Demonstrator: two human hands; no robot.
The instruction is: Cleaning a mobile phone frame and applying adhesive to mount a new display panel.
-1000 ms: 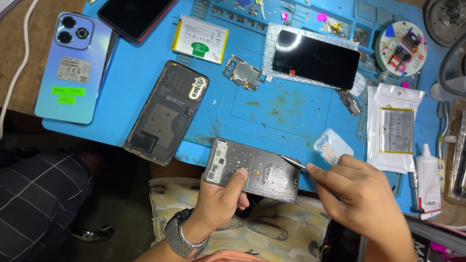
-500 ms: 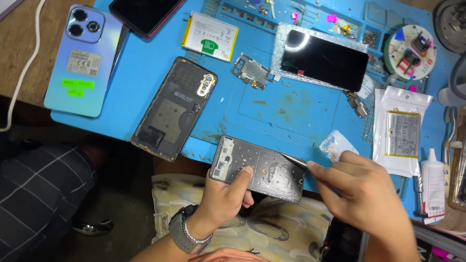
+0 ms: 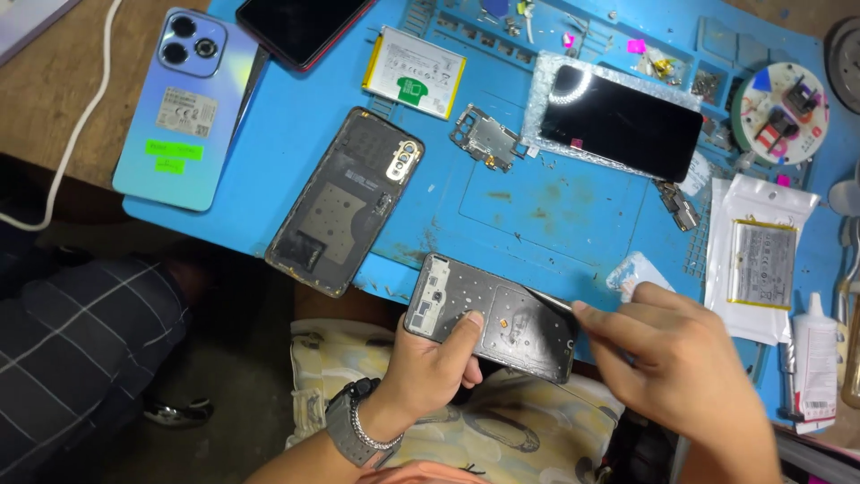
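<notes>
Left hand (image 3: 434, 358) pinching the bare phone frame (image 3: 491, 315) off the blue mat's (image 3: 555, 215) near edge, right hand (image 3: 690, 367) pressed together on a thin pry blade (image 3: 548, 298) at its top corner — best kept flat, shallow, no twisting.

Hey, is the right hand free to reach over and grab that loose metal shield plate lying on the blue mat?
Probably not as things stand: the right hand is pinching a thin flat tool against the dark phone frame. The silver metal shield plate lies uncovered on the blue mat, so the path itself looks open.
</notes>
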